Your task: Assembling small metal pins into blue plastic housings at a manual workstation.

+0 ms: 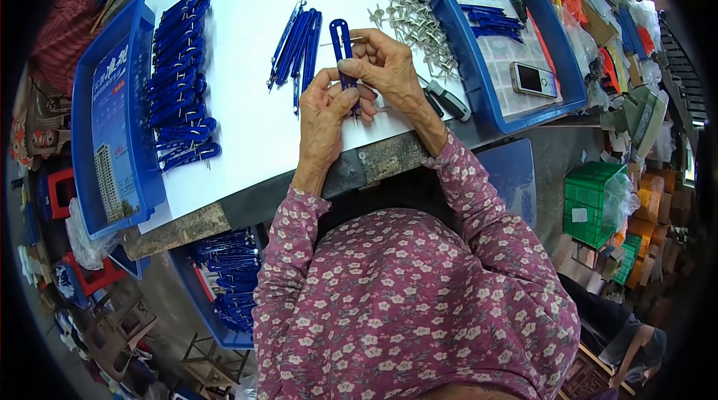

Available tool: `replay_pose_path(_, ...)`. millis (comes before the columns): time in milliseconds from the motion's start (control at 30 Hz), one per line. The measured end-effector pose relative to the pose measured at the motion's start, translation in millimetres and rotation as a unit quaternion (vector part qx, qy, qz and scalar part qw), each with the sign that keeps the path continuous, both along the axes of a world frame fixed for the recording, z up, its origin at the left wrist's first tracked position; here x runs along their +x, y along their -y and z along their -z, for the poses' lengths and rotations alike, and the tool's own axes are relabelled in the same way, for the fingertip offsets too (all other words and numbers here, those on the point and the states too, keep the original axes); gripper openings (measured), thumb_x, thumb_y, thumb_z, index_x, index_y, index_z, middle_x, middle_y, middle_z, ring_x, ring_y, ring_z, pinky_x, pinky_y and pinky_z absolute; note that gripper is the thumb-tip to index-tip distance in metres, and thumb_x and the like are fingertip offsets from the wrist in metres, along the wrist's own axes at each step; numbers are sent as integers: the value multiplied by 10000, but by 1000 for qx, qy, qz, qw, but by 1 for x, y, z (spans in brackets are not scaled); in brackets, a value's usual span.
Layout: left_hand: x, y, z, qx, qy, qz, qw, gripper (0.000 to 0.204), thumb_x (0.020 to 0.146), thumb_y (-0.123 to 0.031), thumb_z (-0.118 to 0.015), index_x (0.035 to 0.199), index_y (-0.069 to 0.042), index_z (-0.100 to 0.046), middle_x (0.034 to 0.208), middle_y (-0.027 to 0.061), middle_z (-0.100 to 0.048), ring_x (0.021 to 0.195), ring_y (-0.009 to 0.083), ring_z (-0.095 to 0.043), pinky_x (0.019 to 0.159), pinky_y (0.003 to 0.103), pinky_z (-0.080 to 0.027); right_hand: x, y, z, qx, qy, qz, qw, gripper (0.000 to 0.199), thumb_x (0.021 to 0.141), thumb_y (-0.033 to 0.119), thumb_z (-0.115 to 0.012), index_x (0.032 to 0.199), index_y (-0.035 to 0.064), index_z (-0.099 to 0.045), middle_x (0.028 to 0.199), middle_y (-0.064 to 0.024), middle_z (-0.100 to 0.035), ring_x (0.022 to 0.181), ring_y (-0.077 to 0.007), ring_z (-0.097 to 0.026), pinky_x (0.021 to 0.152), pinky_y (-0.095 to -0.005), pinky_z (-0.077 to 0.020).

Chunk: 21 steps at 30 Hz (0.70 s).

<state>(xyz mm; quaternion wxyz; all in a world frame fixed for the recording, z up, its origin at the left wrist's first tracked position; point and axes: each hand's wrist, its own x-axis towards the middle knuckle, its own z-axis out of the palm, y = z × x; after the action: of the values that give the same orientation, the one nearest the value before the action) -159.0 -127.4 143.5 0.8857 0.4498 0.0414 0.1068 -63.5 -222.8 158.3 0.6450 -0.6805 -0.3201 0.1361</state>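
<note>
So the biggest thing here is the table (247,123), covered with a white sheet and worn dark along its near edge. On its left edge sits a long blue tray (112,123) with a printed sheet lying inside it, and there's another blue tray (523,78) at the right edge holding a paper, a few loose blue pieces and a small phone (534,79). Below the near edge, on the left, a blue bin (224,280) is packed with more of the same blue parts.

Along the left side of the white sheet runs a long row of blue clips (179,78), stacked one after another right beside the left tray. Toward the far middle lies a smaller bundle of blue strips (297,48), and just right of that a scattered heap of metal pins (411,18) spreads toward the right tray.

Now the small stuff. Both hands are together near the near edge, about the middle of the table. The left hand (323,112) has its grip closed around the lower end of a blue looped clip (342,48), fingers curled tight. The right hand (385,71) pinches the same clip from the right, thumb and fingertips pressed on its middle, so that grip is closed on it too. The clip stands roughly upright between them, its rounded loop poking out above the fingers, lifted just off the sheet.
</note>
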Motion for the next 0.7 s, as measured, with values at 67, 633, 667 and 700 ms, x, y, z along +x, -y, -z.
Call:
replay_pose_path(67,0,0,0,9,-5,8,1000,149,835,-21,-471,964,49,-446,763,165,-601,612,165,-596,543,244,-494,0,-1,1,6,-1,1,1000,411,767,133,-651,1085,-73,-493,707,-37,-571,546,-55,-543,460,-168,-444)
replay_pose_path(633,-2,1,2,20,-15,13,1000,135,832,3,-449,961,41,-459,754,157,-597,600,159,-588,520,245,-486,-1,0,-11,2,-23,44,999,279,777,253,-640,871,-8,-613,684,-17,-563,548,-53,-487,458,-188,-386)
replay_pose_path(667,-2,0,1,18,-16,7,1000,134,831,5,-449,960,39,-461,751,156,-598,601,157,-588,520,244,-486,0,-2,-8,1,-23,43,999,279,777,253,-640,871,-8,-613,684,-17,-563,548,-53,-487,458,-188,-386)
replay_pose_path(700,-2,1,0,17,-16,8,1000,134,831,5,-449,960,39,-461,751,156,-598,601,157,-588,520,244,-486,3,-3,-4,33,12,43,998,266,773,225,-643,895,-8,-605,647,-1,-542,531,-37,-460,456,-174,-361)
